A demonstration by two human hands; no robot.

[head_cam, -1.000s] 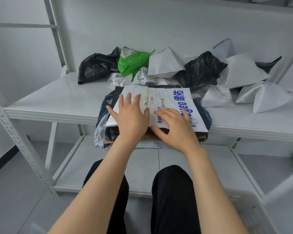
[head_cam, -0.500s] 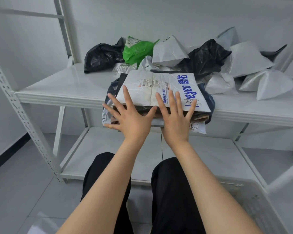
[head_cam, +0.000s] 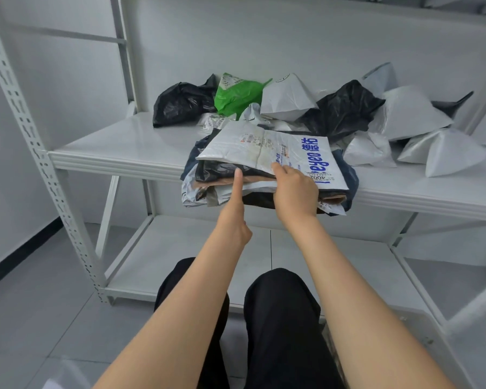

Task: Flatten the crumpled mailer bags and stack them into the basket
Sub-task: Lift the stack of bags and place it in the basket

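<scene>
A stack of flattened mailer bags (head_cam: 306,148) lies at the front edge of the white shelf (head_cam: 118,153); its top bag is white with blue print. My left hand (head_cam: 235,209) stands edge-on with straight fingers touching the stack's front left side. My right hand (head_cam: 295,192) has its fingers curled over the front edge of the top bag and grips the stack; its thumb is hidden. Behind lies a pile of crumpled bags: black (head_cam: 180,105), green (head_cam: 236,94), white (head_cam: 286,99), black (head_cam: 340,110) and more white ones (head_cam: 410,113). The pale basket (head_cam: 415,324) shows at the lower right, beside my leg.
A perforated shelf upright (head_cam: 34,153) rises at the left. A lower shelf board (head_cam: 180,262) runs under the stack. My knees in black trousers (head_cam: 278,304) sit below my arms. Another rack's frame (head_cam: 477,304) crosses the right edge.
Both hands slid off the top of the stack to its front edge. The left turned edge-on with fingers straight; the right curled over the top bag's edge.
</scene>
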